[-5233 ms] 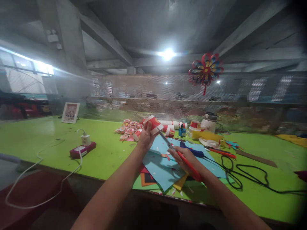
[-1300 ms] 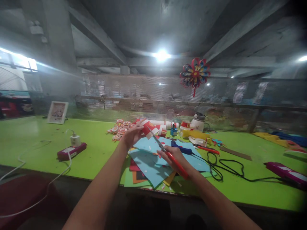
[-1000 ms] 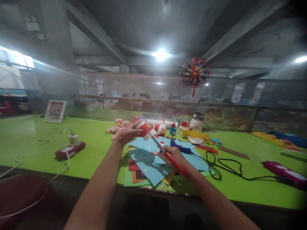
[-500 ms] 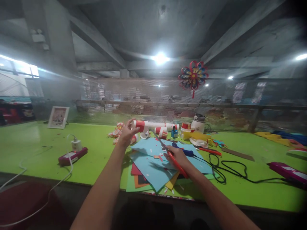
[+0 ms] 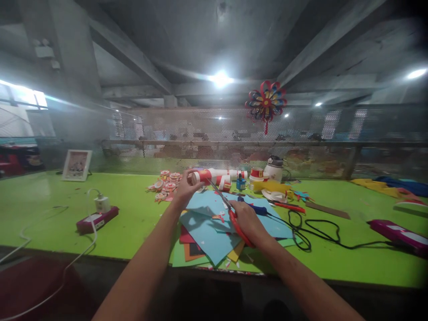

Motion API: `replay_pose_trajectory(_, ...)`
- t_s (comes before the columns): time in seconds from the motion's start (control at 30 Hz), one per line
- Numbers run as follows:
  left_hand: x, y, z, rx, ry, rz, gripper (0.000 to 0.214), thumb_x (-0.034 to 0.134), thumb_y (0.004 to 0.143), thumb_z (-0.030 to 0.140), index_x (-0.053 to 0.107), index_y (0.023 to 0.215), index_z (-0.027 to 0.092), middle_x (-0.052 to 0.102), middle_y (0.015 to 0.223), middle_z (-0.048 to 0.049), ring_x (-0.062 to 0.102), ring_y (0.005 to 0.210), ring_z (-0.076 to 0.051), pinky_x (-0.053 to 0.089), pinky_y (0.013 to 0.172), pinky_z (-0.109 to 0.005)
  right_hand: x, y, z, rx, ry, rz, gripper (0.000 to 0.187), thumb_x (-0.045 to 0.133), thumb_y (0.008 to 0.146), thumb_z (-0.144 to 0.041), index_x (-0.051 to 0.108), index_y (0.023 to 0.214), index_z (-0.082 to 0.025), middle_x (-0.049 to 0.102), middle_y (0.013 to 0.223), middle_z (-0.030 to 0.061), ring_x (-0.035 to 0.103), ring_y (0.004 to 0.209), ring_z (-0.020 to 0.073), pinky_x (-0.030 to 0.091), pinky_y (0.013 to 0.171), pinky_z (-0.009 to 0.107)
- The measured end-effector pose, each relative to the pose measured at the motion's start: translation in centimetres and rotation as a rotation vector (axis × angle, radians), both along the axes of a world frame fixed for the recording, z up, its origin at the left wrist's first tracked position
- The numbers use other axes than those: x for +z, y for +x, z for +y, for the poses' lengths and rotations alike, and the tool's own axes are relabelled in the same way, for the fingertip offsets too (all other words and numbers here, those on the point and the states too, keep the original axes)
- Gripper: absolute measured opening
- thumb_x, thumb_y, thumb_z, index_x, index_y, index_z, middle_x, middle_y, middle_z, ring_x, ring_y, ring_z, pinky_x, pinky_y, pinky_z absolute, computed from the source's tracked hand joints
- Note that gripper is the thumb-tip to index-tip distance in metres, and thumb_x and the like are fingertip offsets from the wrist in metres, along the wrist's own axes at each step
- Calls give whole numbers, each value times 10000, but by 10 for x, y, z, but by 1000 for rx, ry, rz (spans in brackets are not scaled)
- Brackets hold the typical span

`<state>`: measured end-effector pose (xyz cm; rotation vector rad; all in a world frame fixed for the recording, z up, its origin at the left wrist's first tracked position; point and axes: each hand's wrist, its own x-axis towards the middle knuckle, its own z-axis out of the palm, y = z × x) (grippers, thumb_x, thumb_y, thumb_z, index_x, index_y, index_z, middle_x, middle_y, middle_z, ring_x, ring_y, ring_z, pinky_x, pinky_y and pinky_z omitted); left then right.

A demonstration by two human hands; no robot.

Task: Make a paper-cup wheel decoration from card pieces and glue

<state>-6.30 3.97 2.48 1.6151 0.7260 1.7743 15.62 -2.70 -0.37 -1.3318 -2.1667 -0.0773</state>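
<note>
My left hand (image 5: 186, 186) is closed around a red and white paper cup (image 5: 202, 177), tilted on its side above the table. In my right hand (image 5: 246, 217) is a pair of scissors (image 5: 237, 226) with red handles; the blades point up and left, their tips at the cup. Whether the tips cut into it I cannot tell. Below both hands lies a pile of coloured paper, with light blue sheets (image 5: 210, 237) on top and small scraps on them. A blue glue gun (image 5: 257, 208) lies just beyond my right hand.
Red and white paper pieces (image 5: 162, 185) are heaped left of the cup. Behind stand more paper cups (image 5: 257, 174), a small blue bottle (image 5: 240, 183) and a white jar (image 5: 274, 169). A black cord (image 5: 329, 240) runs right to a purple power strip (image 5: 401, 236). Another power strip (image 5: 98, 219) lies left.
My left hand has turned the cup and brought it slightly right, nearer the scissors' tips. The scissors stay in my right hand. The whole view has shifted a little.
</note>
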Motion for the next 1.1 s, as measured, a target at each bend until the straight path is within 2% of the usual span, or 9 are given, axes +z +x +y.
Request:
replay_pose_trajectory(0.23,-2,2,-1,5,17,84,623,748,633,270,480,1191,195,616,1044,-76,612,877,-192,481,755,-302,3,4,-1,-68,58,-143,360,401,836,-88,545,1157,-166,610,944,114,532,886,223,352,740,274)
replay_pose_trajectory(0.33,-1,2,-3,18,-23,119,651,752,630,274,481,1216,195,612,1082,-80,614,887,-197,484,761,-309,3,5,-1,-106,108,-185,368,422,845,-121,525,1194,-177,600,925,114,513,884,237,347,735,285)
replay_pose_trajectory(0.43,-2,3,-5,-9,-81,138,623,751,632,280,502,1194,179,645,1015,-72,627,860,-200,489,765,-325,2,6,-1,-123,164,-214,377,447,838,-135,523,1205,-182,596,911,109,495,892,243,340,769,296)
replay_pose_trajectory(0.53,-2,6,-7,-57,-100,144,508,745,637,286,566,1095,158,669,923,-69,640,824,-210,497,767,-347,2,6,-1,-124,192,-225,387,458,837,-146,519,1218,-182,593,907,109,487,897,243,334,800,306)
replay_pose_trajectory(0.67,-5,9,-6,-60,-108,135,413,750,623,270,601,990,153,674,871,-62,650,790,-213,511,748,-364,1,6,-1,-120,188,-236,391,451,841,-140,510,1225,-184,593,902,110,488,901,244,337,783,303)
replay_pose_trajectory(0.9,-11,11,2,-51,-104,114,359,721,627,220,586,951,146,664,852,-39,646,764,-183,524,745,-374,3,7,0,-100,144,-248,434,413,857,-123,461,1283,-191,595,896,105,509,877,232,346,731,287)
replay_pose_trajectory(1.1,-14,12,4,-30,-116,122,395,725,603,191,571,965,156,633,765,1,629,693,-155,543,671,-350,1,7,1,-110,164,-274,444,435,848,-135,460,1289,-186,591,898,113,507,879,244,349,718,294)
